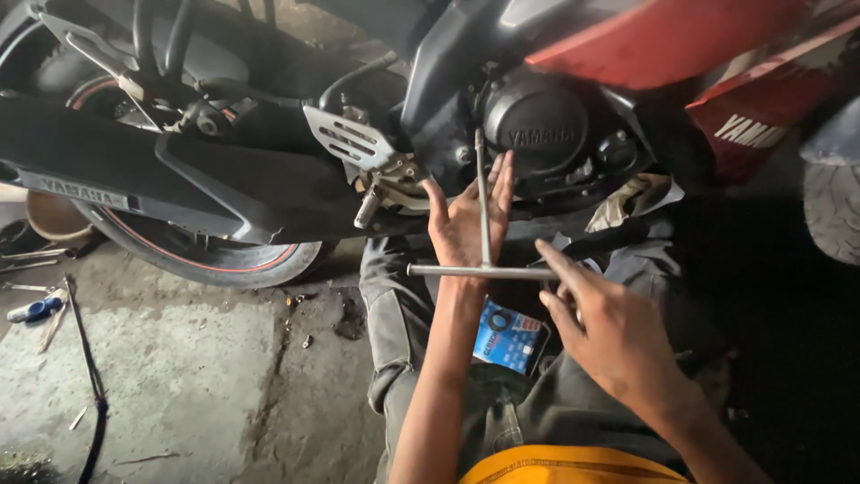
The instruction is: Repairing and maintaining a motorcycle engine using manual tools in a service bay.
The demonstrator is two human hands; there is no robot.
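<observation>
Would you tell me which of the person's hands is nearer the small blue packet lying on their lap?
Right. The right hand is just beside the small blue packet, gripping the metal T-handle wrench; the left hand is higher, towards the engine.

This is a motorcycle repair workshop, a rough one at floor level. A red and black motorcycle [502, 108] stands over a cracked, oil-stained concrete floor [179, 376], its engine cover [535, 123] and rear wheel [193, 246] right in front of me. Loose hand tools [36, 305] lie scattered on the ground at the left, beside a black cable [90, 376]. A steel T-handle wrench [484, 260] is set against the engine, and everything looks grimy and dim.
</observation>
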